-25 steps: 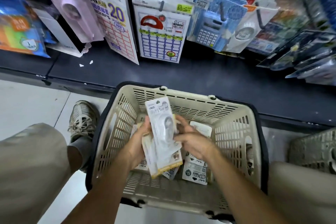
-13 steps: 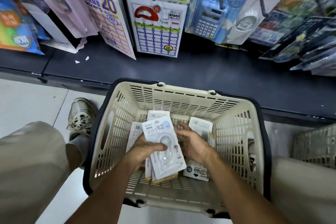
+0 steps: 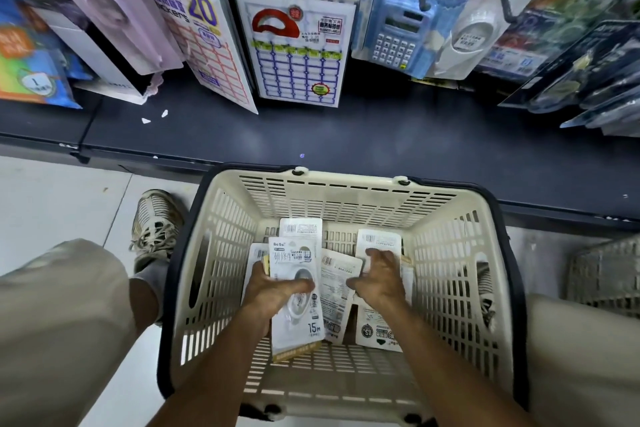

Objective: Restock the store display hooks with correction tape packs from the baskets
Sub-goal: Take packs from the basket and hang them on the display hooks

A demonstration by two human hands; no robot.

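Inside the cream slotted plastic basket (image 3: pixel 221 253), the left hand (image 3: pixel 273 291) grips a stack of white carded correction tape packs (image 3: pixel 298 329) — the right hand (image 3: pixel 379 279), fingers spread, presses the loose packs (image 3: pixel 377 241) beside it.

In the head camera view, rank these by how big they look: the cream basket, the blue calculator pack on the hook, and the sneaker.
1. Cream basket, by far the largest.
2. Blue calculator pack.
3. Sneaker, partly hidden behind the basket; it looks close to the calculator pack, so that order is unsure.
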